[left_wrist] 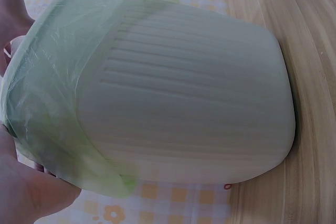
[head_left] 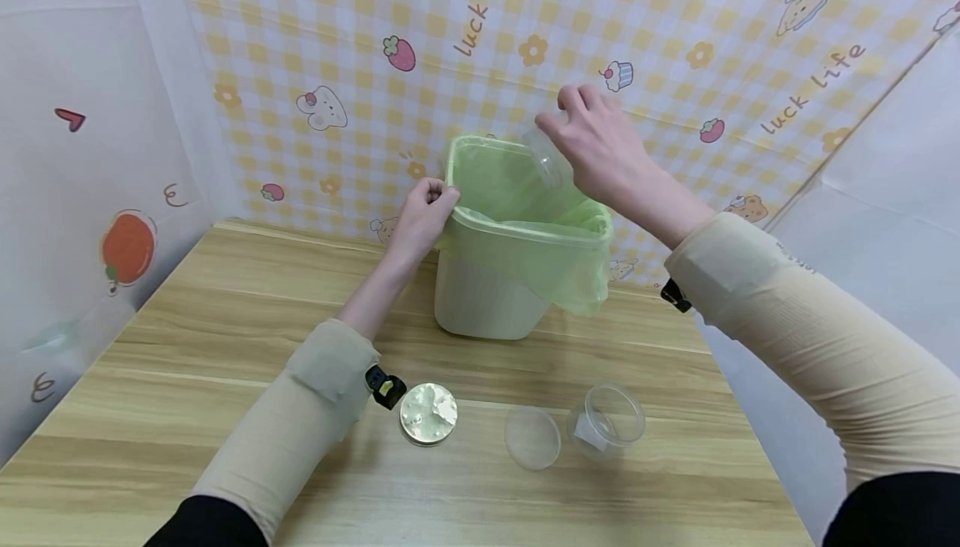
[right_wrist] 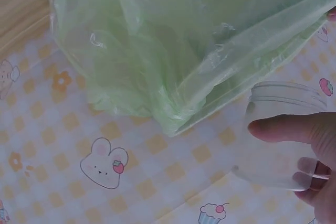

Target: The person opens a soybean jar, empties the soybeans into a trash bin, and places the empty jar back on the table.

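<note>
A whitish trash bin (head_left: 483, 301) stands at the back of the table, lined with a pale green plastic bag (head_left: 551, 259) folded over its rim. My left hand (head_left: 422, 218) grips the bin's left rim through the bag. Over the bin's opening, my right hand (head_left: 603, 147) holds a clear plastic jar (head_left: 545, 162) tilted with its mouth toward the bag. The right wrist view shows thumb and fingers around the jar (right_wrist: 265, 153), whose threaded neck is uncovered. No contents can be made out inside it.
Nearer me on the wooden table (head_left: 247, 338) lie a shiny metallic lid (head_left: 428, 414) and a translucent round disc (head_left: 532, 439). Beside the disc is an open clear container (head_left: 617, 418) with a white label. A yellow checked cloth (head_left: 420, 113) hangs directly behind the bin.
</note>
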A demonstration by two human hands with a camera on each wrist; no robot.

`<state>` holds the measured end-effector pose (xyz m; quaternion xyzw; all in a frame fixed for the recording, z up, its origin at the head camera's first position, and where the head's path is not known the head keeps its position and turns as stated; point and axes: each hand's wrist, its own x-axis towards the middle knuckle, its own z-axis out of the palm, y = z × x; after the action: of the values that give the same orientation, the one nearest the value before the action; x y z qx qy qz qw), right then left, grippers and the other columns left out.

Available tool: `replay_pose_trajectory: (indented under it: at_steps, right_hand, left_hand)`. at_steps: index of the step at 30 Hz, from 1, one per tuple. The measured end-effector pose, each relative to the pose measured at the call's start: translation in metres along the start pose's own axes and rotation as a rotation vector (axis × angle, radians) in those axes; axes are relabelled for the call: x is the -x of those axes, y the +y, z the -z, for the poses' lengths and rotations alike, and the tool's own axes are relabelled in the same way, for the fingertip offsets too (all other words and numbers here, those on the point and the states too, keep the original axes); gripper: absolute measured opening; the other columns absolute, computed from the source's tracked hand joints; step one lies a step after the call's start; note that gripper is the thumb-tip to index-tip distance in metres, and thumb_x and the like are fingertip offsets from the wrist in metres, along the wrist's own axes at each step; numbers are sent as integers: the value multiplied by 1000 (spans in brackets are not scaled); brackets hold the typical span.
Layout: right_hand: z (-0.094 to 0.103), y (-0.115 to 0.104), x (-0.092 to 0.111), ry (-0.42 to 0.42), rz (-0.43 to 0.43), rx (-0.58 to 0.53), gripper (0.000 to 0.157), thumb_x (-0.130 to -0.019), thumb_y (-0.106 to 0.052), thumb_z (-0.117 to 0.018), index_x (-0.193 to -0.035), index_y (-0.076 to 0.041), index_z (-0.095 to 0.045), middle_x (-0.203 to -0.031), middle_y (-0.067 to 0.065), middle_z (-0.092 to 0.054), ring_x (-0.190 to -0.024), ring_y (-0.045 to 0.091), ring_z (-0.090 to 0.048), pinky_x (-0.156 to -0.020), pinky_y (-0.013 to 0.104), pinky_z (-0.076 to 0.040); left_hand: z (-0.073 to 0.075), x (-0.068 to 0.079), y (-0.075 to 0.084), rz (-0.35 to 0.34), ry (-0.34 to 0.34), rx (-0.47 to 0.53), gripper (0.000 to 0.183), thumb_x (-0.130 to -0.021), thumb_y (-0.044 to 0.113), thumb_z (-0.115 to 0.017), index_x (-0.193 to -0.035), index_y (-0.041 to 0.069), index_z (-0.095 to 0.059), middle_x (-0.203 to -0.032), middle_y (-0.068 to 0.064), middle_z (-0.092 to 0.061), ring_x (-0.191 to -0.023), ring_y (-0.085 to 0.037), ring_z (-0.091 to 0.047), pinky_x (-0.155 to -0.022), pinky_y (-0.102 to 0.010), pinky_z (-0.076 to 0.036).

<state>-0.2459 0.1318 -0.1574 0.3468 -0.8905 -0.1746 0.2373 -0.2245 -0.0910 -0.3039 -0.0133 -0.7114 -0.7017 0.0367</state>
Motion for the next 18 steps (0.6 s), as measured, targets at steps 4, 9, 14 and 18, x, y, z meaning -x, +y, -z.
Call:
replay_pose_trajectory:
  at_steps: [4,9,14,18]
  right_hand:
    - [-2,1,1,18,77,70,46,-85,20,-48,-126,0,-56,-125,29,-50,-113,46,-49,-96,55,-48]
    - [-4,2,1,27,175,202,53,-78,21,-50,-126,0,-54,-127,28,-49,-115,44,-48,-103,52,-47]
    - [-6,2,2,67,264,262,50,-79,20,-56,-125,-1,-56,-126,27,-50,-117,42,-47,-106,49,-46]
    - [-8,2,2,85,300,302,46,-81,19,-59,-122,-1,-56,-123,25,-50,-116,40,-46,-104,47,-46]
  left_hand:
    - [0,0,0,4,0,3,29,-97,28,-56,-118,8,-55,-100,0,-49,-89,-15,-46,-79,-27,-43]
    - [0,0,0,6,0,2,29,-97,28,-56,-118,8,-55,-100,0,-49,-90,-15,-46,-79,-27,-43]
    - [0,0,0,1,-2,0,27,-98,28,-55,-116,9,-55,-99,0,-48,-89,-15,-46,-79,-27,-42]
    - [1,0,1,2,-8,4,27,-98,28,-55,-116,9,-54,-100,1,-48,-89,-15,-45,-79,-27,-42]
